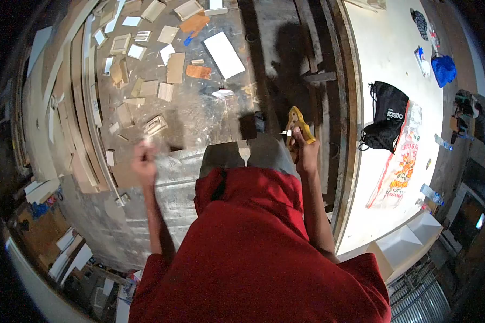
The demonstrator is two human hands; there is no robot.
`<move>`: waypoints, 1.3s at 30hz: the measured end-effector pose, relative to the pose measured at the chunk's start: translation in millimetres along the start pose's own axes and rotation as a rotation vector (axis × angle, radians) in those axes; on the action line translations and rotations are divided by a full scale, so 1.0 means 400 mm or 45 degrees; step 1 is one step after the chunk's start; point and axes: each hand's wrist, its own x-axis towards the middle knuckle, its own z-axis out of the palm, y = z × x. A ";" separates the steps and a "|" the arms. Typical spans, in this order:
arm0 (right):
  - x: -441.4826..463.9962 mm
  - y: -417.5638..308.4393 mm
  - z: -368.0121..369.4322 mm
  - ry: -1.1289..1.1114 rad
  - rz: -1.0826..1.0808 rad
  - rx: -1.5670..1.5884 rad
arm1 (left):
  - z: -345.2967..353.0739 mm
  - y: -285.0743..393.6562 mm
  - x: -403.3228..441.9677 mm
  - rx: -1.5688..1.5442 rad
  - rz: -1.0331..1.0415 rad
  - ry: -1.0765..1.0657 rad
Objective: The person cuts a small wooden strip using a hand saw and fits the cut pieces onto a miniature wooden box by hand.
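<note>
My right hand (305,150) is wrapped round a yellow tool (296,121), held upright to the right of my knees, over the dark gap beside the work surface. To the left, my left hand (144,160) is raised over the surface and smeared by motion; its fingers are too blurred to read. Just beyond its fingertips lies a small frame-like wooden piece (156,125). A small white rag-like thing (223,93) rests farther ahead, near the middle of the surface.
Many small boards and boxes lie ahead, with a white panel (224,55) and an orange-brown block (198,71). Long wooden strips (91,107) run along the left. On the white surface (364,70) at right lie a black bag (385,116) and a printed sack (407,161).
</note>
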 end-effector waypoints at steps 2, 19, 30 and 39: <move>-0.041 -0.028 0.035 -0.032 0.011 0.087 | -0.167 -0.061 0.079 0.278 -0.080 0.023; -0.325 0.031 0.192 0.090 -0.098 0.382 | -0.600 -0.722 0.415 1.095 -0.342 -0.157; -0.387 0.056 0.279 0.253 -0.107 0.337 | -0.558 -0.624 0.428 1.527 0.136 0.134; -0.365 0.151 0.210 0.212 -0.140 0.346 | -0.196 0.110 0.204 -0.060 0.375 -0.016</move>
